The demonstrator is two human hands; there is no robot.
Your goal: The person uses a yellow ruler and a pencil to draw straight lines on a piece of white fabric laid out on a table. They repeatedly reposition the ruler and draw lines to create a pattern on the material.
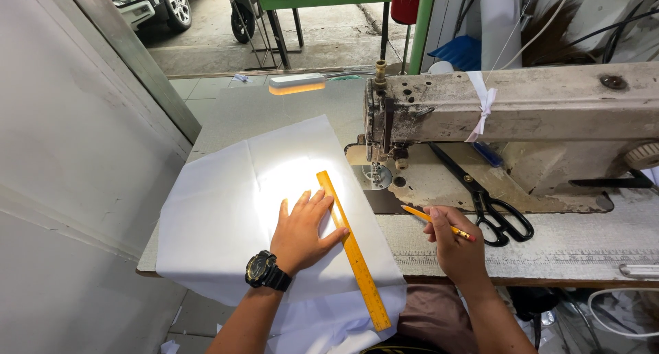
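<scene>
- Left hand [302, 230]: fingers spread flat, palm down on white fabric [226, 217], fingertips touching the yellow ruler [353, 251].
- Ruler lies diagonally across the fabric's right part, on the table [274, 107].
- Right hand [454, 248]: fingers closed around a yellow pencil [438, 223], tip pointing left, off the fabric.
- Black scissors [484, 199] just right of the pencil, on the sewing machine [508, 114] bed.
- Lamp [296, 84] lit at the table's far edge.
</scene>
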